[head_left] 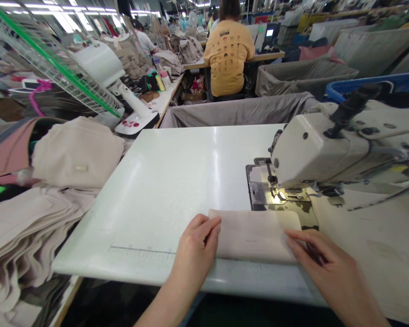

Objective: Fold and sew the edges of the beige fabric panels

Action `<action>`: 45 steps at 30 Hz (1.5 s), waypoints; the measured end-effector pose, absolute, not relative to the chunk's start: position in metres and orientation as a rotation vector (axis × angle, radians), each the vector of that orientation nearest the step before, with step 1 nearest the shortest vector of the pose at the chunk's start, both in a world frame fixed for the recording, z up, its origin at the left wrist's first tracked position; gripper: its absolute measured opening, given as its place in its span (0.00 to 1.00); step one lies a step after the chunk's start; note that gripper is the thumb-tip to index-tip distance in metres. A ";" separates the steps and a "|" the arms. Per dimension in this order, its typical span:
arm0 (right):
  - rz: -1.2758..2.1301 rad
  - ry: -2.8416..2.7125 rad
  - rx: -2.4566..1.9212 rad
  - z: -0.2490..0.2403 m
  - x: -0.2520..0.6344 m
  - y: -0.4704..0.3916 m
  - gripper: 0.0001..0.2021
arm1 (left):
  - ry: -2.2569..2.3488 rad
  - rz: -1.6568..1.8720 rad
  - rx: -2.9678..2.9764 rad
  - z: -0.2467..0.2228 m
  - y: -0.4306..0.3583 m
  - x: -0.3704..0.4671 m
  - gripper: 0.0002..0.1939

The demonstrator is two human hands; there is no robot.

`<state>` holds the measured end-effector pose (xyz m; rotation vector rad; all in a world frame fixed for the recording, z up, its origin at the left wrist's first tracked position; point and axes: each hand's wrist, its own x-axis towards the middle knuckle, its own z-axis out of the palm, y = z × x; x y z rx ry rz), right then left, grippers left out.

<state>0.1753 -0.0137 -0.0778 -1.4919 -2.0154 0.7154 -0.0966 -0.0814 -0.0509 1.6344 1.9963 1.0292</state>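
A beige fabric piece (252,236) lies flat on the white sewing table (163,181), just in front of the sewing machine (313,150). My left hand (199,238) pinches its left edge between thumb and fingers. At the right end, my right hand (322,259) has thumb and fingers closed on the fabric's edge; something small and dark shows inside that hand, too unclear to name. The lit needle and presser foot (276,193) stand just behind the fabric, apart from it. A short dark line marks the fabric near its middle.
Stacked beige fabric pieces (30,236) and a folded beige bundle (78,154) lie at the left. A white fan (102,68) with a green-rimmed guard leans above them. Grey cloth-lined bins (238,111) and a seated person in a yellow shirt (228,59) are beyond the table.
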 end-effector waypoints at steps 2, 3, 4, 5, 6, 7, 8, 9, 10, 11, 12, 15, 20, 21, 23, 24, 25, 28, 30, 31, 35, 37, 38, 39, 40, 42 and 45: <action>0.718 -2.031 -1.479 -0.078 0.177 -0.012 0.14 | 1.998 1.014 1.640 -0.050 -0.080 -0.097 0.13; 0.720 -2.032 -1.477 -0.078 0.176 -0.012 0.14 | 2.001 1.000 1.645 -0.049 -0.080 -0.097 0.13; 0.715 -2.021 -1.483 -0.077 0.176 -0.012 0.14 | 2.007 0.985 1.653 -0.048 -0.079 -0.097 0.13; 0.711 -2.005 -1.489 -0.076 0.175 -0.012 0.14 | 2.013 0.969 1.661 -0.047 -0.079 -0.097 0.13; 0.709 -1.986 -1.494 -0.075 0.173 -0.012 0.14 | 2.019 0.956 1.672 -0.046 -0.078 -0.097 0.13; 0.708 -1.960 -1.499 -0.074 0.171 -0.012 0.14 | 2.025 0.946 1.683 -0.045 -0.077 -0.097 0.14; 0.718 -1.937 -1.499 -0.072 0.169 -0.012 0.15 | 2.029 0.941 1.696 -0.044 -0.076 -0.097 0.14; 0.731 -1.910 -1.493 -0.071 0.167 -0.012 0.15 | 2.032 0.939 1.712 -0.044 -0.076 -0.098 0.14; 0.759 -1.885 -1.487 -0.069 0.166 -0.011 0.14 | 2.035 0.939 1.727 -0.044 -0.075 -0.098 0.14; 0.795 -1.869 -1.480 -0.068 0.164 -0.011 0.14 | 2.037 0.944 1.743 -0.044 -0.074 -0.099 0.14; 0.820 -1.850 -1.484 -0.067 0.163 -0.010 0.13 | 2.038 0.950 1.758 -0.044 -0.074 -0.100 0.14; 0.856 -1.818 -1.506 -0.065 0.162 -0.008 0.13 | 2.031 0.951 1.804 -0.046 -0.072 -0.104 0.14; 0.903 -1.843 -1.526 -0.065 0.162 -0.004 0.12 | 2.054 0.931 1.832 -0.044 -0.070 -0.107 0.15; 0.910 -1.842 -1.537 -0.064 0.161 -0.004 0.12 | 2.056 0.933 1.829 -0.043 -0.069 -0.107 0.16; 0.915 -1.847 -1.546 -0.063 0.160 -0.003 0.12 | 2.053 0.927 1.823 -0.042 -0.068 -0.107 0.17; 0.914 -1.852 -1.546 -0.063 0.159 -0.003 0.12 | 2.055 0.925 1.819 -0.041 -0.068 -0.108 0.17; 0.907 -1.858 -1.545 -0.062 0.159 -0.003 0.12 | 2.058 0.923 1.817 -0.041 -0.067 -0.108 0.17; 0.878 -1.881 -1.533 -0.062 0.158 -0.002 0.12 | 2.067 0.912 1.819 -0.042 -0.067 -0.108 0.17; 0.861 -1.890 -1.527 -0.062 0.158 -0.002 0.12 | 2.063 0.899 1.823 -0.043 -0.068 -0.109 0.17; 0.861 -1.892 -1.525 -0.062 0.158 -0.002 0.12 | 2.062 0.885 1.823 -0.044 -0.069 -0.110 0.17; 0.859 -1.888 -1.527 -0.062 0.158 -0.003 0.13 | 2.069 0.809 1.814 -0.047 -0.072 -0.113 0.16; 0.855 -1.885 -1.532 -0.063 0.158 -0.002 0.13 | 2.075 0.794 1.806 -0.048 -0.073 -0.114 0.16; 0.858 -1.889 -1.534 -0.063 0.158 -0.002 0.13 | 2.075 0.796 1.804 -0.049 -0.073 -0.115 0.16; 0.867 -1.899 -1.535 -0.063 0.158 -0.001 0.13 | 2.074 0.800 1.801 -0.049 -0.073 -0.114 0.16; 0.872 -1.907 -1.539 -0.062 0.158 -0.001 0.13 | 2.069 0.805 1.800 -0.048 -0.072 -0.114 0.16; 0.880 -1.923 -1.546 -0.061 0.158 0.000 0.13 | 2.058 0.812 1.799 -0.048 -0.071 -0.114 0.16; 0.874 -1.923 -1.562 -0.057 0.157 0.001 0.14 | 2.065 0.829 1.794 -0.046 -0.070 -0.112 0.16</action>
